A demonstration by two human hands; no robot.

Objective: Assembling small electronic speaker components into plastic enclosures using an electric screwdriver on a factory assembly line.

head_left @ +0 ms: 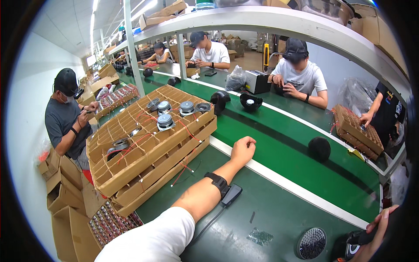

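Note:
My left hand (243, 150) rests over the white rail of the conveyor, its fingers curled in a loose fist with nothing visible in them. A black wristband (218, 184) with a cabled module sits on that forearm. At the lower right edge, my right hand (380, 225) is closed around a black rounded housing (345, 245), partly cut off by the picture's rim. Beside it on the green table lies a round mesh-like disc (311, 243). Left of my left hand, stacked cardboard divider trays (150, 153) carry several loose speaker drivers (165, 121) with red wires.
Several black rounded housings (319, 149) stand on the green conveyor belt (279, 150). Across it, co-workers handle parts; a person at right reaches into another divider tray (358, 131). A shelf (262, 17) spans overhead on posts (133, 48). Cardboard boxes (72, 236) stand at lower left.

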